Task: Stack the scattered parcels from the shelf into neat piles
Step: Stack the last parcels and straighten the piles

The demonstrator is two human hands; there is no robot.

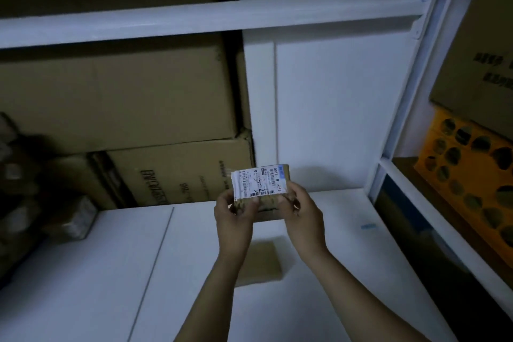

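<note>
My left hand [233, 216] and right hand [304, 216] pinch one parcel [259, 184] over the shelf [111, 258]; second parcel [263, 261] lies flat beneath.

held parcel [262, 191]: brown, white label [255, 182] with black print, barcode, blue corner tag. flat parcel [262, 264]: plain brown. shelf [83, 258] white, small blue mark [367, 227]. cartons [125, 97] brown, dark lettering. crate [472, 175] orange-yellow, round-hole pattern.
</note>
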